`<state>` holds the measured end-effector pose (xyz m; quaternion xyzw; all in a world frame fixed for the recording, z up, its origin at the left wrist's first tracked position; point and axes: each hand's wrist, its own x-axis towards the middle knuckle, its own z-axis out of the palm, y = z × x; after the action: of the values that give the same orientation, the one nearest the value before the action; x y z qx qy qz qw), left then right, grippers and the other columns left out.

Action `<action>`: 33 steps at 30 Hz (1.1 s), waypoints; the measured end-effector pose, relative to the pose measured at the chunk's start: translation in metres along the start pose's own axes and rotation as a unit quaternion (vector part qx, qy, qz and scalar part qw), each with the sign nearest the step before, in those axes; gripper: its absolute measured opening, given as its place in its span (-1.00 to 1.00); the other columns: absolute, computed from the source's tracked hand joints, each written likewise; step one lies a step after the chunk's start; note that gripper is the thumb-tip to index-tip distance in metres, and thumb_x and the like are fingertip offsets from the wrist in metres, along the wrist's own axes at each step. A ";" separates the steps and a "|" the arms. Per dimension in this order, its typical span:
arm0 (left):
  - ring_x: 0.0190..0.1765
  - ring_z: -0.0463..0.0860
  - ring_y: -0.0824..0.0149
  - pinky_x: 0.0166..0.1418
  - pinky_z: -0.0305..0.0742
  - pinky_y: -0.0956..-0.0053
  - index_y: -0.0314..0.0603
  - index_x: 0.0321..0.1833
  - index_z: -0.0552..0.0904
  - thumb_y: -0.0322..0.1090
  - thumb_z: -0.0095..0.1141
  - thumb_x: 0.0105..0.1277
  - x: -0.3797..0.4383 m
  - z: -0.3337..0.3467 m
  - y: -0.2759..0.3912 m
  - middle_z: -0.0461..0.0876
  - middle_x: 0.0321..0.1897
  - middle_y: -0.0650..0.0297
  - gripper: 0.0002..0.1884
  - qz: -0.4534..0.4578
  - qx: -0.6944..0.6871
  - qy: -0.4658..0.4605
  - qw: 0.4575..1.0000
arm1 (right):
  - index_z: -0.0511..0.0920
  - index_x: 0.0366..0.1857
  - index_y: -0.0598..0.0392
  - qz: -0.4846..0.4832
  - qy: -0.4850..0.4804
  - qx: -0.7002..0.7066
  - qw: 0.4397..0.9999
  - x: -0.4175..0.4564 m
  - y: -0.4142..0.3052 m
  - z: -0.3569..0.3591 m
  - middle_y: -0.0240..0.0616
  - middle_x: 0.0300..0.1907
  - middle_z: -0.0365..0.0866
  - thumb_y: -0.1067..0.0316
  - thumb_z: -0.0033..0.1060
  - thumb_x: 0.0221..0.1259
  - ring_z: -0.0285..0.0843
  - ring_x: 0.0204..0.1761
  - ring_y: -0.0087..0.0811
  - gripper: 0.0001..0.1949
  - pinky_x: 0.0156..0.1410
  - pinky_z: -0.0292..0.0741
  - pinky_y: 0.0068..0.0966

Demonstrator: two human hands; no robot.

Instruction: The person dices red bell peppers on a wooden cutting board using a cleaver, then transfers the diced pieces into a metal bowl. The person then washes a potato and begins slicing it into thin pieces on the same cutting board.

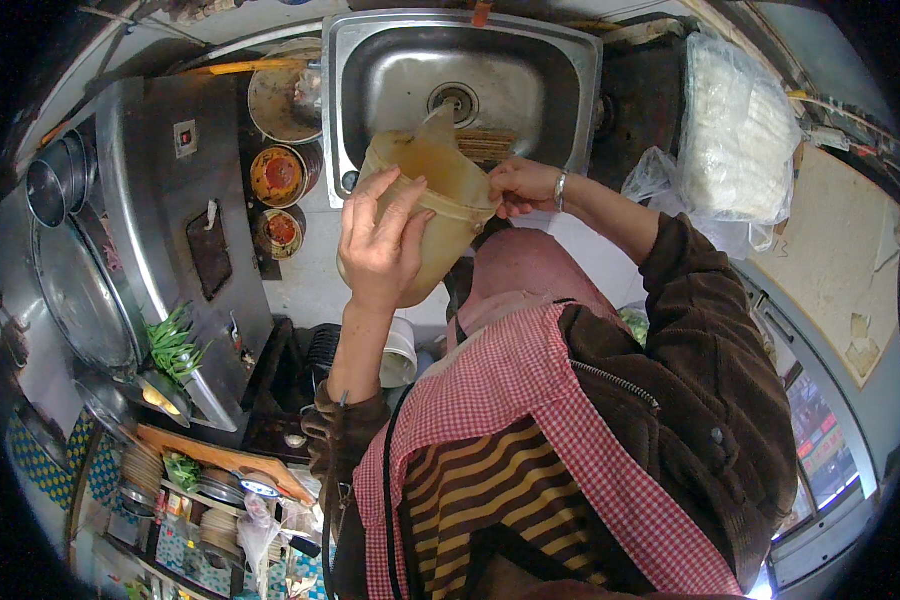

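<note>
A yellowed plastic bucket (442, 225) is tilted over the near edge of a stainless steel sink (390, 82). Cloudy brownish liquid (446, 166) shows inside it, and a stream (438, 126) runs from its lip toward the drain (453, 103). My left hand (381, 236) is spread over the bucket's left side, its fingertips at the rim. On the right, my right hand (523, 187) pinches the rim; a bracelet circles that wrist. A ribbed brown object (486, 144) lies in the sink just behind the bucket, partly hidden by it.
Left of the sink stand a large bucket (281, 101) and two stained containers (277, 174) with reddish contents. A steel counter (172, 172) runs along the left, with green vegetables (173, 343) at its edge. A plastic-wrapped white bundle (739, 135) sits at right. A white bucket (399, 352) stands below.
</note>
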<state>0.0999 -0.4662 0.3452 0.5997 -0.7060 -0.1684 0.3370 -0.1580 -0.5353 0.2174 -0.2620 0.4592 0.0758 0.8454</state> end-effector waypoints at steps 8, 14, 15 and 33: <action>0.13 0.68 0.05 0.18 0.61 0.24 -0.15 0.01 0.81 -0.48 0.49 0.01 0.000 0.002 0.000 0.67 0.10 0.11 -0.58 -0.002 -0.002 -0.001 1.000 | 0.67 -0.36 0.20 0.010 -0.004 0.016 1.000 0.006 0.005 -0.006 -0.12 -0.49 0.76 0.31 0.26 0.22 0.54 -0.69 -0.54 -0.84 -0.69 0.36 -0.61; 0.15 0.68 0.04 0.20 0.60 0.22 -0.16 0.01 0.80 -0.49 0.49 0.02 0.002 0.004 -0.002 0.66 0.10 0.11 -0.58 0.004 -0.007 -0.004 1.000 | 0.63 -0.40 0.19 0.009 0.005 0.007 1.000 0.001 -0.002 0.001 -0.11 -0.52 0.72 0.36 0.19 0.26 0.55 -0.70 -0.56 -0.86 -0.71 0.33 -0.66; 0.15 0.68 0.04 0.20 0.60 0.22 -0.16 0.02 0.80 -0.49 0.49 0.01 0.002 0.004 -0.002 0.66 0.10 0.11 -0.58 0.003 -0.010 -0.004 1.000 | 0.63 -0.40 0.19 0.011 0.006 0.008 1.000 0.001 -0.002 0.001 -0.11 -0.52 0.72 0.36 0.19 0.26 0.55 -0.70 -0.56 -0.86 -0.71 0.33 -0.66; 0.17 0.67 0.04 0.24 0.59 0.20 -0.17 0.05 0.78 -0.50 0.46 0.05 0.008 0.006 -0.003 0.66 0.13 0.11 -0.57 -0.005 -0.014 -0.023 1.000 | 0.63 -0.41 0.19 0.033 0.013 0.023 0.999 0.011 0.003 -0.005 -0.12 -0.53 0.71 0.32 0.22 0.27 0.55 -0.71 -0.55 -0.83 -0.71 0.33 -0.66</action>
<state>0.0972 -0.4755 0.3410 0.5945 -0.7079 -0.1936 0.3285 -0.1570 -0.5367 0.2051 -0.2281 0.4801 0.0895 0.8423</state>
